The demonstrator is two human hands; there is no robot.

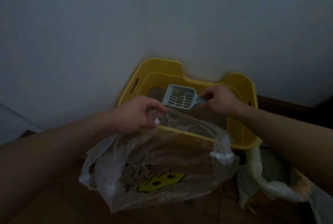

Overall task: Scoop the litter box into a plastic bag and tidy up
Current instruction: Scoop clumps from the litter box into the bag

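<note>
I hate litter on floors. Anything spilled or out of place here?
A few dark specks lie on the floor by the bag, maybe stray litter; too dim to be sure. The scoop holds its load over the box.

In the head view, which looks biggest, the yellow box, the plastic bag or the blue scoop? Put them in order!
1. Plastic bag and yellow box: look alike, and the bag is nearer.
2. Blue scoop: smallest.

Dim, bluish, low-contrast; soft grain. Faint sheen on clear crinkled plastic bag (pixel 221 157). Wide-angle bending at edges; blurred pale crumpled sack (pixel 252 178) lower right.
</note>
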